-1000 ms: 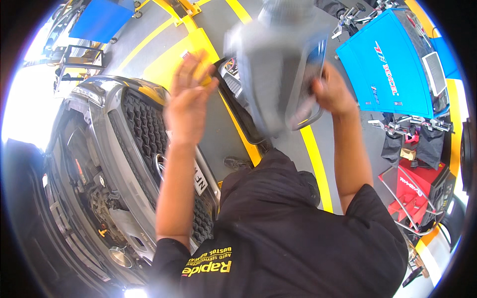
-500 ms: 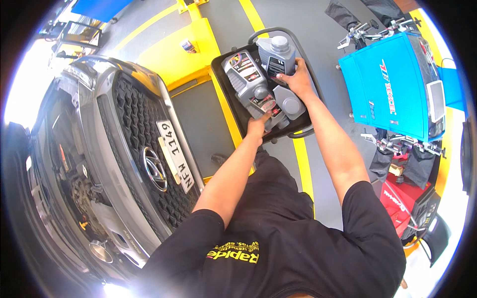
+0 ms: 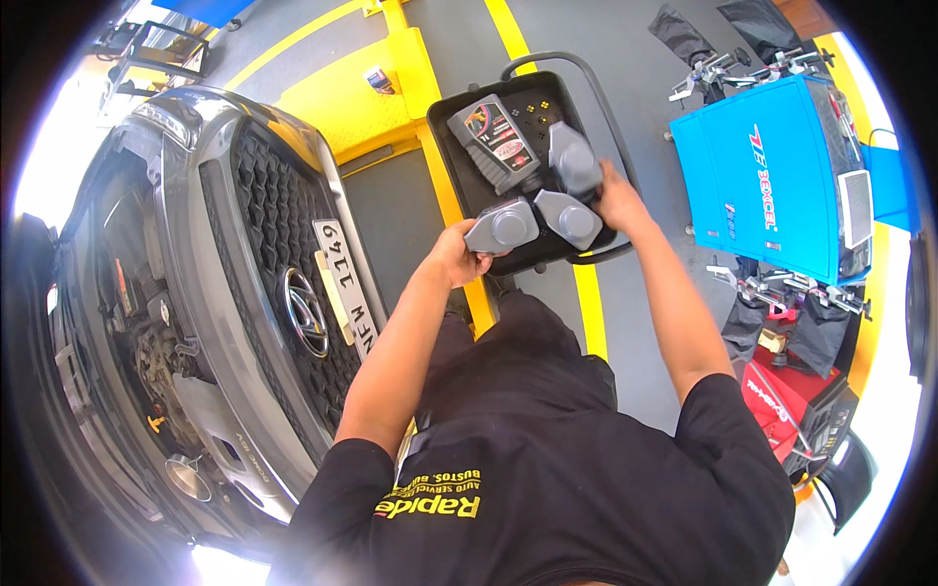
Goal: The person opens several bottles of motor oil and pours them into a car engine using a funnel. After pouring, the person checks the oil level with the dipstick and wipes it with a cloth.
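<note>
Several grey engine oil bottles sit in and over a black tray cart (image 3: 452,176). My left hand (image 3: 455,256) is closed round the side of one oil bottle (image 3: 508,227), its cap end toward me, at the tray's near left corner. On the far right, my right hand (image 3: 622,203) grips the side of another oil bottle (image 3: 574,161); some of its fingers are hidden behind it. Between my hands a third oil bottle (image 3: 570,220) stands untouched, cap end up. A fourth oil bottle (image 3: 493,142) lies with its label up on the tray's left side.
A grey car (image 3: 283,264) with its hood open stands at the left. Beside the tray are a yellow lift platform (image 3: 342,112) with a small container (image 3: 379,80) on it. At the right stand a blue-covered equipment cabinet (image 3: 752,176) with metal clamps and a red case (image 3: 777,405).
The bottles have been spread apart. My left hand has moved left with one bottle, my right hand has shifted slightly right and nearer, and small holes in the tray floor now show.
</note>
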Motion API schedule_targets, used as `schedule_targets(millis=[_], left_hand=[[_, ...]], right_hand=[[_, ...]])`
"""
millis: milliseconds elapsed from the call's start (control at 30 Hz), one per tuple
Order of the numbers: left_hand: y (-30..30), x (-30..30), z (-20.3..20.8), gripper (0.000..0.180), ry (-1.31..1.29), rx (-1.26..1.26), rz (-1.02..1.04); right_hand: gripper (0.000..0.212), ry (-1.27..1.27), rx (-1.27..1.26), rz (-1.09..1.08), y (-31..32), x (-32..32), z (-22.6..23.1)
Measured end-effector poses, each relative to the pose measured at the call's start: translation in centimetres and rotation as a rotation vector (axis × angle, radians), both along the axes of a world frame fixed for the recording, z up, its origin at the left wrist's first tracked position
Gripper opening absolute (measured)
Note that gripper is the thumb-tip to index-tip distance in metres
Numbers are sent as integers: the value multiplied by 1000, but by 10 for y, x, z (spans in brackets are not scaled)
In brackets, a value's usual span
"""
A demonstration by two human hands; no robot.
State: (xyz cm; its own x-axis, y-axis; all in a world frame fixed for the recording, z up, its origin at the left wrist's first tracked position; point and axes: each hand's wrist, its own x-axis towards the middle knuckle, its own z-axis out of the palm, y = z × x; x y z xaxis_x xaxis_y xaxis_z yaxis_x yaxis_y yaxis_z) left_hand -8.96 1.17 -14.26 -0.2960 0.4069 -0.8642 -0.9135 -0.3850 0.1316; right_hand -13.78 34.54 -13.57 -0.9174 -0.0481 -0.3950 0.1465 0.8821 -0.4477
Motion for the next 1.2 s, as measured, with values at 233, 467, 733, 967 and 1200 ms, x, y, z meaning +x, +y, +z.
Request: schedule_targets(millis=[233,467,733,967,1200], left_hand=[[-8,-4,10,41,-34,157,75],[-29,30,51,37,75,97,14],[-78,88,99,32,98,33,90],[-112,132,126,32,177,5,212],[-126,169,172,33,246,42,404]], right_hand=[[58,72,-108,-124,-26,50,132],[56,471,181,64,-104,75,95],[42,430,69,138,-63,64,87],[38,346,90,247,-79,40,138],[91,298,-446,872,-195,61,184]])
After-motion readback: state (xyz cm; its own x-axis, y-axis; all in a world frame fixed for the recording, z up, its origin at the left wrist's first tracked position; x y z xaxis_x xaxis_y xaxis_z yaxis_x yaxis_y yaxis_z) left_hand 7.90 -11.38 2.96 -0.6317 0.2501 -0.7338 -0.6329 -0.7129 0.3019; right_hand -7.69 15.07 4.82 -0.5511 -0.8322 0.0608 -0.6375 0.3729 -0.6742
